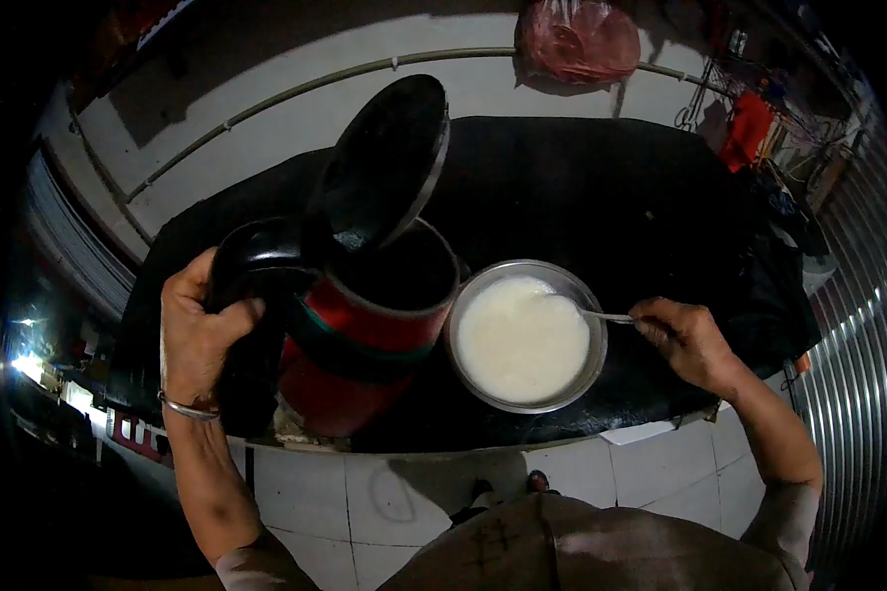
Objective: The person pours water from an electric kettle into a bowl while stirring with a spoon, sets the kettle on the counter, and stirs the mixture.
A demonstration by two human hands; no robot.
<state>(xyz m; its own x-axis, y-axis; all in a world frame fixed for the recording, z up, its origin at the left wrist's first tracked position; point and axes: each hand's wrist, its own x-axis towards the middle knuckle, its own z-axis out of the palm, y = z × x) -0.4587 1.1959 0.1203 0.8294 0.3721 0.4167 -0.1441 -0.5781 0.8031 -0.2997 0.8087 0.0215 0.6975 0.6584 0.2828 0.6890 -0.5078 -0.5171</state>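
My left hand [199, 320] is closed around the black handle [266, 254] of a red, black and green jug [360, 335]. The jug's round black lid [389, 158] is tipped up, and its inside is too dark to make out. Just right of the jug stands a round metal bowl [599, 366] with a thick white liquid [520, 340] in it. Between the fingers of my right hand [688, 340] is the handle of a metal spoon [606, 317]; its far end dips into the white liquid.
Jug and bowl stand near the front edge of a black-covered table [562, 187]. A pink plastic bag [579, 44] hangs on the wall behind. Corrugated metal [857, 394] rises at the right, and a red cloth-like thing [745, 133] hangs at the back right.
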